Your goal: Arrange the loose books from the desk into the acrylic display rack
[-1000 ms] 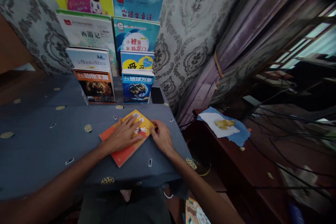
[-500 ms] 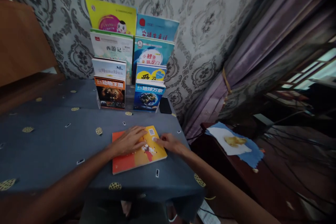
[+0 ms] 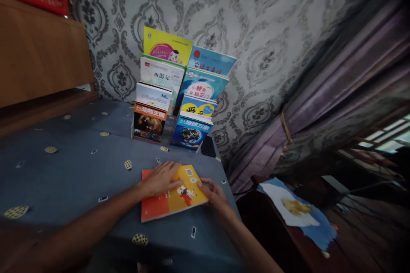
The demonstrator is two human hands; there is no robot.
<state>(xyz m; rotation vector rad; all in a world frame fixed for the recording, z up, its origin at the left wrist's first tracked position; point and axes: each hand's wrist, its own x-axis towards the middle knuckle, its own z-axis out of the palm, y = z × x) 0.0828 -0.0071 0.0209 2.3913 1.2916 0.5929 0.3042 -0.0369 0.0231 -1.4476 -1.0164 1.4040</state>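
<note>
Your left hand (image 3: pixel 162 179) lies flat, fingers close together, on the orange-and-yellow rectangular paperback (image 3: pixel 176 200), which rests on the dark blue-grey patterned tablecloth (image 3: pixel 70 187). Your right hand (image 3: pixel 218 199) meets its right edge, thumb at the cover; whether it pinches, you cannot tell. Rightward, the table edge is near; leftward, room runs wide. Beyond, 2 columns of colourful upright paper-covered books (image 3: pixel 188 87) stand apart.

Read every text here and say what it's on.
"动物王国": lion book
"少儿地球万象": globe book
"西游记": white book
"小鲤鱼跳龙门": teal book
"安徒生童话", partly covered: blue book
"父母…好朋友", middle blurred: pale book
"爱", title partly covered: heart book
Too small or blurred: lime book, orange book, tablecloth tags, remaining print.
</note>
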